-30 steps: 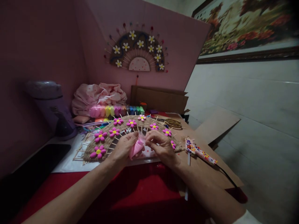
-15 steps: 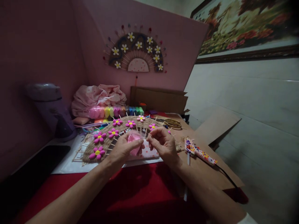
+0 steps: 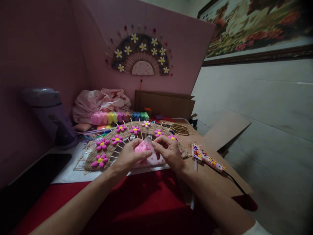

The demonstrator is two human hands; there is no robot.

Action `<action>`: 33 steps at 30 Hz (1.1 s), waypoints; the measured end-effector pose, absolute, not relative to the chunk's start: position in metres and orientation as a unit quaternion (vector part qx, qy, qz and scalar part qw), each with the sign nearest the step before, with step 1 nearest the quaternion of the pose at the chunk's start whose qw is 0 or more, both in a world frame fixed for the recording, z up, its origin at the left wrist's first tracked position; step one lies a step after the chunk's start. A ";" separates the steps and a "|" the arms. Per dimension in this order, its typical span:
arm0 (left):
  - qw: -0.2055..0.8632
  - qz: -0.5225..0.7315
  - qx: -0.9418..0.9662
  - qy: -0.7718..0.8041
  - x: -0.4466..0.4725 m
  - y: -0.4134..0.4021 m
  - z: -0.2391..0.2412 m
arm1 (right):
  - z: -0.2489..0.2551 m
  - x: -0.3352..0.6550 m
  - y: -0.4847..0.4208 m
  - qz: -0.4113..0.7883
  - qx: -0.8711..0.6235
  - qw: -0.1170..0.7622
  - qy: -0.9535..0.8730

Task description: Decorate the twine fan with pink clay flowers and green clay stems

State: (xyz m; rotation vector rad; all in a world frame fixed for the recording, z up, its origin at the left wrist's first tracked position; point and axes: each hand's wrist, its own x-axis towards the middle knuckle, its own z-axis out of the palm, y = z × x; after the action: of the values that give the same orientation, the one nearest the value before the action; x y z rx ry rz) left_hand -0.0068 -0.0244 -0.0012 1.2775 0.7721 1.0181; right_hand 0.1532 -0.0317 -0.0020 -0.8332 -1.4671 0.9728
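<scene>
My left hand point(image 3: 129, 153) is closed around a small clear plastic packet with soft pink stuff, perhaps modelling clay, in it; the packet point(image 3: 143, 147) bulges between thumb and fingers. Thumb and forefinger of my right hand point(image 3: 167, 148) pinch the packet's clear upper edge. Both hands hover over the front of a half-round fan point(image 3: 133, 126) wound with brown twine. Pink flowers point(image 3: 102, 144) with yellow centres dot the twine, and thin sticks run through it. Partly covered by my hands is the fan's dotted pale pink half-circle point(image 3: 157, 159).
A flower-patterned glue gun point(image 3: 207, 159) lies on cardboard point(image 3: 234, 182) at right, near gold-handled scissors point(image 3: 179, 129). Behind the fan are a row of coloured clay packets point(image 3: 119, 117) and bunched pink cloth point(image 3: 100, 101). At left stand a purple bottle point(image 3: 52, 120) and a dark phone-like slab point(image 3: 41, 176).
My right hand has come closer to the left and now pinches the packet's edge, which stands up between them. The whole view has shifted slightly.
</scene>
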 end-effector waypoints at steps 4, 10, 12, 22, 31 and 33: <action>0.630 0.473 0.529 0.316 -0.011 -0.021 -0.001 | -0.002 0.155 -0.027 0.488 -0.336 0.559 -0.580; 0.676 0.444 0.512 0.289 -0.012 -0.025 0.004 | -0.003 0.156 -0.026 0.560 -0.314 0.532 -0.552; 0.677 0.441 0.516 0.285 -0.012 -0.025 0.003 | -0.004 0.155 -0.026 0.523 -0.322 0.544 -0.572; 0.658 0.446 0.531 0.294 -0.010 -0.023 -0.001 | -0.004 0.159 -0.026 0.366 -0.350 0.570 -0.647; 0.683 0.449 0.516 0.258 -0.008 -0.027 0.003 | -0.005 0.158 -0.028 0.406 -0.339 0.556 -0.641; 0.683 0.446 0.518 0.258 -0.009 -0.027 0.003 | -0.005 0.157 -0.029 0.392 -0.344 0.554 -0.648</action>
State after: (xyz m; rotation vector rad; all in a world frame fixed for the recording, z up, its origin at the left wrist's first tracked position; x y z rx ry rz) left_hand -0.0085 -0.0272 0.0029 1.1609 0.5775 0.9999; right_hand 0.1571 -0.0285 -0.0050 -0.8136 -1.5321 0.9259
